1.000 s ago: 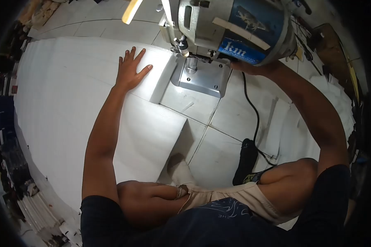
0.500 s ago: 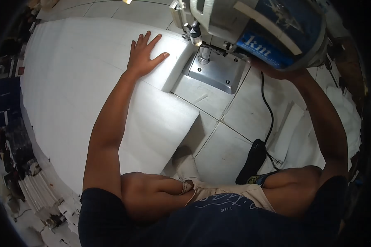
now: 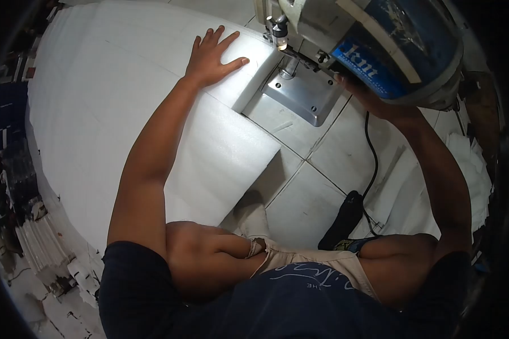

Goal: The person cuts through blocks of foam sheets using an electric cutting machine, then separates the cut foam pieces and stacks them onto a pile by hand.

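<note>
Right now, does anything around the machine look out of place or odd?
A small pale scrap lies on the tiles near the metal base plate, like a stray offcut. The black cord also trails close beside the black-socked foot, where it might snag. I see no spill.

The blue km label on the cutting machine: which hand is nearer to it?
The right hand. It is just below the blue km label in the picture, partly hidden by the cutting machine. The left hand lies spread on the white foam, farther left.
</note>
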The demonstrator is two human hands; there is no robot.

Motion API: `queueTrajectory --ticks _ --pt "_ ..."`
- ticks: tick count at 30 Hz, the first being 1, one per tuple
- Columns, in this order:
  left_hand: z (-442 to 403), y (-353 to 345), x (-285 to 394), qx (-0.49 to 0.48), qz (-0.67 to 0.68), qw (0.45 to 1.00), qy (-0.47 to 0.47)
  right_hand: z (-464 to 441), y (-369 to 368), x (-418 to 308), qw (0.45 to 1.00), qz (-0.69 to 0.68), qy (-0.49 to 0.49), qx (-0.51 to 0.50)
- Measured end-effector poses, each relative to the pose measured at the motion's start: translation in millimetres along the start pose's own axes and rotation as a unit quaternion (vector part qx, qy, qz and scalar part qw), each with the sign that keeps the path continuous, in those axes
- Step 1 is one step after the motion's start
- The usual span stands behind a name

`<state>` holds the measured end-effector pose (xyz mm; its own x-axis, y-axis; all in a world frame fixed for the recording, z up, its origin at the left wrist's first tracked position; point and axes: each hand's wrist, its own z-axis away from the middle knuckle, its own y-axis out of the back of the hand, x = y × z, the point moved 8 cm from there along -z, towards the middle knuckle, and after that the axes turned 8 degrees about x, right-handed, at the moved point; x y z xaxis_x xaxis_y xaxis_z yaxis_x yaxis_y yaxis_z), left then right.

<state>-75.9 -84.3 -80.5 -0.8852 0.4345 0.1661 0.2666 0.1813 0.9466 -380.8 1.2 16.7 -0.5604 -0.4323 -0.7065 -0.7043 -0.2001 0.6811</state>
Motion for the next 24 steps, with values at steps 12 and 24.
queueTrajectory --ticks 12,24 --pt "1.4 -4.1 -9.1 0.025 -0.002 1.0 -0.012 -15.4 -6.6 -22.6 0.995 0.056 0.04 0.073" --pt "2.7 -5.1 -13.4 0.024 -0.025 0.999 0.0 -22.3 -16.4 -23.2 0.989 0.129 0.063 0.046"
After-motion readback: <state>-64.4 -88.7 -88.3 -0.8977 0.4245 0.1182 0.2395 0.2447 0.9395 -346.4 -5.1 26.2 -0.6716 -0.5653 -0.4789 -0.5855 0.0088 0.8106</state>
